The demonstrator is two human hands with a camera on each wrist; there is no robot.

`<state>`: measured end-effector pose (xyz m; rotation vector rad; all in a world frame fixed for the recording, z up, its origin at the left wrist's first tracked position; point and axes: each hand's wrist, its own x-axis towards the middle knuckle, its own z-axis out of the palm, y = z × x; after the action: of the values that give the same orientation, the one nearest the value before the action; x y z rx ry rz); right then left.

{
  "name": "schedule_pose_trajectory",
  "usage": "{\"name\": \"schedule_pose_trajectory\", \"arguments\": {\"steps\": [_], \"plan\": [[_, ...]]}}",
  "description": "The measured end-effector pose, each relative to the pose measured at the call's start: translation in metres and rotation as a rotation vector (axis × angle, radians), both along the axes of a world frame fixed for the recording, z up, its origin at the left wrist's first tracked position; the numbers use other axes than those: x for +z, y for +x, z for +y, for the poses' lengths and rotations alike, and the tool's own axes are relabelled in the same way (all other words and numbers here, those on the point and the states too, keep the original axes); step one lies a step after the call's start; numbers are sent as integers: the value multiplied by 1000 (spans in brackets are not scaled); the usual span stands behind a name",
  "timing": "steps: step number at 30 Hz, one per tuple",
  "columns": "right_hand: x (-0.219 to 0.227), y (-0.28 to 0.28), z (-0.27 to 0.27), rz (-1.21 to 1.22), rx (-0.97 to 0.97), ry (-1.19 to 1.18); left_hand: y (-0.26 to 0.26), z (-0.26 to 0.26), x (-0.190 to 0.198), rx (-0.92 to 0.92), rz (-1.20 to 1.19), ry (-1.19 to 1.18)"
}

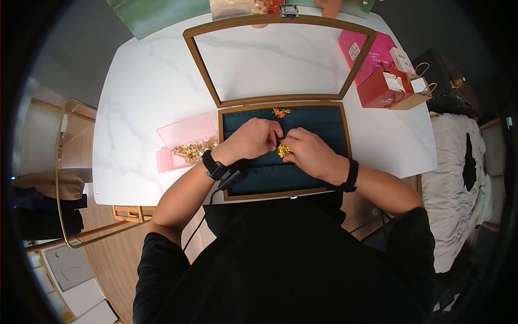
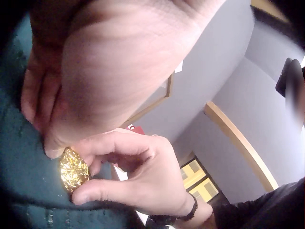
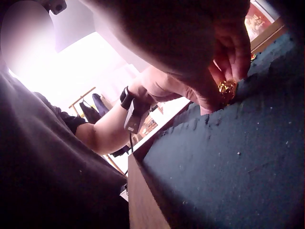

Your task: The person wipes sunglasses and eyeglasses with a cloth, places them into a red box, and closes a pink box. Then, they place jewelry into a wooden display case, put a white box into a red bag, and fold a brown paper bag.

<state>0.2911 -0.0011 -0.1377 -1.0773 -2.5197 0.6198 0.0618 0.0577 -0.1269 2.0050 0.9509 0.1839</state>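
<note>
Over the dark teal lining (image 1: 324, 178) of a wood-framed display case, my right hand (image 1: 313, 153) pinches a crinkled gold jewellery piece (image 1: 284, 150) between thumb and fingers. In the left wrist view, the gold piece (image 2: 74, 170) has a rounded edge and a shiny, uneven surface. My left hand (image 1: 251, 141) reaches in from the other side, fingers bent down to the lining, one fingertip right at the gold piece's upper edge. I cannot tell whether it grips it. A red and orange ornament (image 1: 281, 112) lies near the case's back edge.
The case's glazed lid (image 1: 280, 100) stands raised behind it. Left of the case, an opened pink box (image 1: 164, 161) holds gold jewellery (image 1: 190, 152). A red paper bag (image 1: 380, 89) and a pink box (image 1: 372, 46) stand at the back right of the white table (image 1: 135, 108).
</note>
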Motion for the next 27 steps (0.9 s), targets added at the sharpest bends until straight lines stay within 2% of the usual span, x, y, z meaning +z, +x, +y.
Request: {"name": "schedule_pose_trajectory", "arguments": {"steps": [11, 27], "plan": [[-4, 0, 1, -12, 54, 41, 2, -2, -6, 84, 21, -5], [-6, 6, 11, -5, 167, 59, 3, 3, -6, 87, 24, -38]]}}
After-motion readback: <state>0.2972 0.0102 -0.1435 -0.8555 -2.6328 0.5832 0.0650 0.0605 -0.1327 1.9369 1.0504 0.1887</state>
